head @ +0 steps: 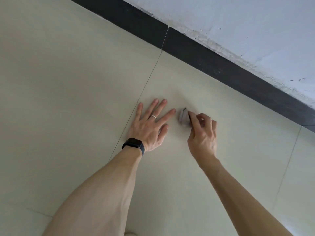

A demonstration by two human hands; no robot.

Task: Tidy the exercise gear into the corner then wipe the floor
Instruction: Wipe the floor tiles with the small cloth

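My left hand [150,123] lies flat on the pale tiled floor [68,99], fingers spread, with a ring on one finger and a black watch on the wrist. Just to its right, my right hand [203,133] pinches a small folded grey cloth [184,117] between thumb and fingertips. The cloth rests against the floor, blurred. No exercise gear is in sight.
A black skirting board [213,62] runs diagonally from top centre to the right edge, with a scuffed white wall [247,28] above it. Thin tile joints [146,84] cross the floor left of my left hand and at the right.
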